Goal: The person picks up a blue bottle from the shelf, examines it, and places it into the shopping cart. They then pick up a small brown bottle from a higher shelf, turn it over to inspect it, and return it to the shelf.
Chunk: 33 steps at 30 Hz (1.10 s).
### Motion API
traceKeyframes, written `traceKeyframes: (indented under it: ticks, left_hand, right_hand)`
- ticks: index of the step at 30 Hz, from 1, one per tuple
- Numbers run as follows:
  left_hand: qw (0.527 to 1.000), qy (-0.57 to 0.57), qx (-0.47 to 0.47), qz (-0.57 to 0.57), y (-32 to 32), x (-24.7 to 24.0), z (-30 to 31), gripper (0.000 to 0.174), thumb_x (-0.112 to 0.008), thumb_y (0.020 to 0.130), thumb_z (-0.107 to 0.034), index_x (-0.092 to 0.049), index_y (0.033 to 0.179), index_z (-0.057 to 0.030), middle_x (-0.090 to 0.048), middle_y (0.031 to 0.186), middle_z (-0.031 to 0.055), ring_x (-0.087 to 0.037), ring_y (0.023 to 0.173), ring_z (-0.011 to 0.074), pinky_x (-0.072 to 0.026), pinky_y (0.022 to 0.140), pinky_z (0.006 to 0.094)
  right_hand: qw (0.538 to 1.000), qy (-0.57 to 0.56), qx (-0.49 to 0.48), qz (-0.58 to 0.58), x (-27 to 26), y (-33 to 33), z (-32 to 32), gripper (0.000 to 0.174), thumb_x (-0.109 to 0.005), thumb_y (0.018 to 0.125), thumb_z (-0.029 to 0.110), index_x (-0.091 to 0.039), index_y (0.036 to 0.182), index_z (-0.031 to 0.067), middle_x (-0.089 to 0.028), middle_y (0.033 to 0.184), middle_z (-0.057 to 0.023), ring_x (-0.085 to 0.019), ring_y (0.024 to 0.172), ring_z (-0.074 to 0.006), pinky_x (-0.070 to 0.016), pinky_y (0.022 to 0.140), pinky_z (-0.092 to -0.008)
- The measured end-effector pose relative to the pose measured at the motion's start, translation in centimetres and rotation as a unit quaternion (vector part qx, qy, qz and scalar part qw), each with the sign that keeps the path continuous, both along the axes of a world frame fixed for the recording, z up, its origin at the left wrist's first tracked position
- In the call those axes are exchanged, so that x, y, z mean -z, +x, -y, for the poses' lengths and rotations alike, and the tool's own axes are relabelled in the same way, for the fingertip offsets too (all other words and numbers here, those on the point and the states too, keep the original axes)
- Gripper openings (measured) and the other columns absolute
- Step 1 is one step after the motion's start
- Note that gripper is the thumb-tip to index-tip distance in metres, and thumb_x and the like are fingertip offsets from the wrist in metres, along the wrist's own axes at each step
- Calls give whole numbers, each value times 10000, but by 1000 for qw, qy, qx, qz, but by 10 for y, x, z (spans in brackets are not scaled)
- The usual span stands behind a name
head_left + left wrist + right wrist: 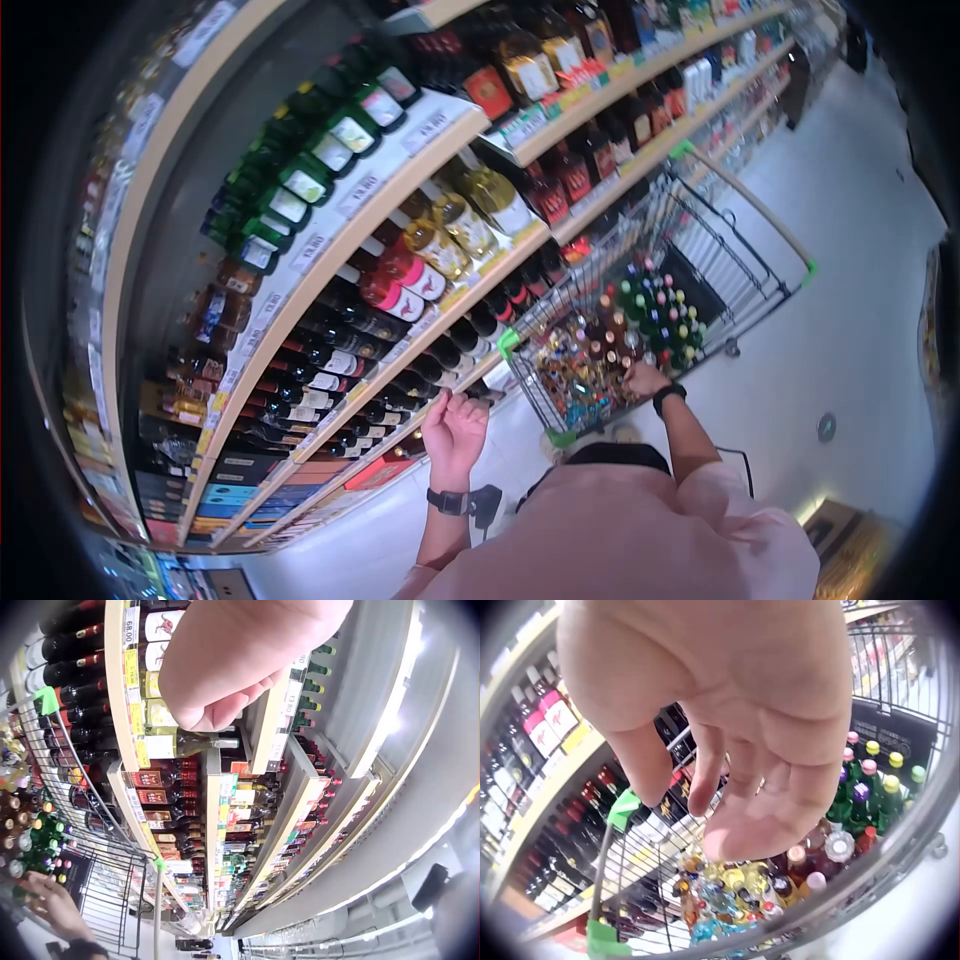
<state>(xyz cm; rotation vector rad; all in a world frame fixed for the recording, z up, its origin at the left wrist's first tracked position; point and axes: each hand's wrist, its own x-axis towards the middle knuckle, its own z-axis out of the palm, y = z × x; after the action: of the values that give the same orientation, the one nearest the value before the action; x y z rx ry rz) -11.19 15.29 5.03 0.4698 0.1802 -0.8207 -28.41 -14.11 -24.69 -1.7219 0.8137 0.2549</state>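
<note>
My left hand (457,430) is raised beside the wine shelf, its fingers loosely curled and holding nothing. In the left wrist view that hand (232,660) overlaps the shelf edge and a pale-yellow bottle (176,742). My right hand (646,380) is over the near side of a wire shopping cart (537,395), close above the bottles in it. Its bent fingers (754,836) hold nothing in the right wrist view. Green bottles (866,795) with coloured caps stand at one end of the cart. Darker bottles (605,335) and many small colourful bottles (735,889) fill the rest.
Shelves to the left carry green bottles (300,185), yellow bottles (465,225), pink-labelled bottles (400,275) and dark wine bottles (320,355). Price tags line the shelf edge (365,190). White floor (800,380) stretches to the right; a cardboard box (840,540) stands at lower right.
</note>
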Motion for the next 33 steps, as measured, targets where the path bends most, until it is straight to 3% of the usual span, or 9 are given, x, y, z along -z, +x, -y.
traceKeyframes:
  ticks: [2,4,8,9,11,15,21,27,33]
  left_hand:
    - [1000,18,16,-12,-3,5,3,133,-518,965,-162,-569,877,-76,-474,689,-1,-426,660,132,-364,658,282]
    - [998,41,34,-16,-5,12,4,165,-504,973,-186,-590,881,-81,-486,696,-6,-436,663,135,-371,668,280]
    - [994,86,59,-34,-9,34,-1,192,-494,977,-208,-595,869,-84,-491,690,-12,-449,670,136,-377,679,287]
    - [992,96,67,-43,-9,39,-3,193,-495,976,-208,-595,865,-85,-493,689,-13,-451,671,136,-377,680,289]
    - [989,108,80,-57,-7,47,-3,195,-495,974,-209,-595,859,-88,-498,689,-15,-454,672,135,-379,684,292]
    - [986,107,119,-55,8,63,-4,162,-506,960,-200,-612,905,-90,-530,711,-17,-476,674,132,-393,680,292]
    - [956,236,175,1,53,75,1,153,-559,910,-113,-646,1036,-106,-622,816,-4,-547,727,130,-429,687,273]
    - [959,208,192,-11,99,100,-13,103,-578,901,-77,-586,994,-122,-611,845,-2,-547,720,126,-421,662,252]
    - [955,211,205,-28,133,115,-25,158,-580,870,-54,-580,1023,-93,-604,870,8,-536,748,132,-417,693,259]
  right_hand:
    - [994,-101,-13,26,26,-8,-6,148,-636,742,109,-720,831,26,-681,675,-119,-664,571,-201,-522,532,-334]
    - [987,-159,-4,-15,40,-10,-11,223,-594,689,101,-737,858,71,-703,774,-165,-697,733,-294,-552,704,-399]
    - [997,-68,22,8,0,-5,-19,183,-581,746,161,-699,754,21,-686,735,-155,-687,763,-323,-533,704,-418]
    - [992,-120,-26,14,19,-1,-20,177,-597,742,146,-727,833,68,-693,870,-193,-677,855,-361,-533,794,-441]
    - [980,-189,-57,19,37,4,-27,182,-603,733,155,-728,827,63,-692,862,-196,-679,837,-364,-535,785,-445]
    - [985,-164,-33,28,57,14,-43,199,-617,743,180,-724,827,36,-689,870,-206,-673,840,-369,-529,779,-449]
    - [985,-160,-10,-56,79,34,-71,246,-627,790,223,-726,888,21,-697,890,-205,-666,844,-366,-515,771,-451]
    - [982,-151,-53,-99,77,63,-83,277,-600,769,206,-713,934,14,-686,933,-234,-663,901,-391,-516,801,-467]
    - [964,-164,-106,-179,132,92,-112,307,-576,732,146,-693,988,23,-678,987,-238,-663,947,-394,-521,854,-458]
